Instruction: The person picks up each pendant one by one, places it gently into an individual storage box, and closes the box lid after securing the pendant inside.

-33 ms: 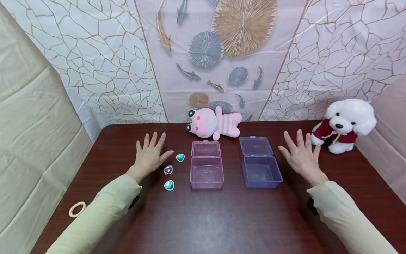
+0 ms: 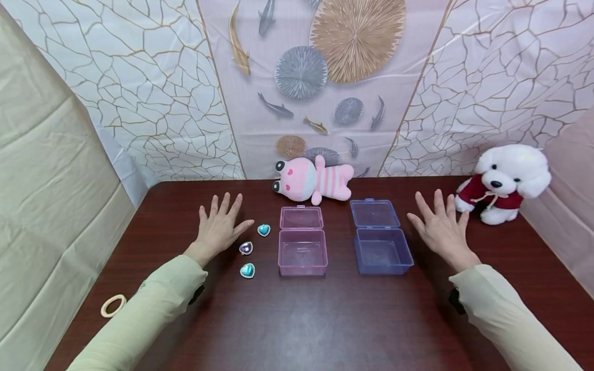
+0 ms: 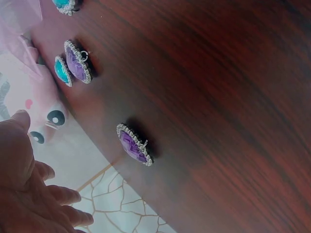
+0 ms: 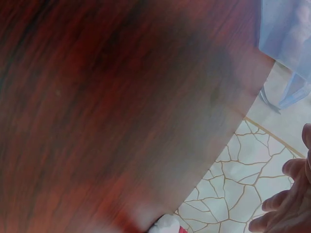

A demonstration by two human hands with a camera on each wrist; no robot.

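Note:
My left hand (image 2: 217, 226) hovers over the table's left part, fingers spread and holding nothing. Beside it lie two teal heart-shaped gems with silvery edging, a far one (image 2: 263, 230) and a near one (image 2: 248, 270), with a purple heart gem (image 2: 246, 248) between them. The left wrist view shows a second purple gem (image 3: 133, 145), which the left hand or arm hides from the head camera. My right hand (image 2: 441, 226), fingers also spread, holds nothing and is between the blue box (image 2: 384, 269) and the white plush dog (image 2: 496, 185). A pink box (image 2: 302, 270) stands right of the gems.
Both see-through boxes have their lids folded back. Behind them a pink plush toy (image 2: 311, 180) lies on its side at the table's (image 2: 297, 319) back edge. A pale ring (image 2: 113, 306) lies by my left forearm. Patterned cloth (image 2: 171, 87) hangs behind the table.

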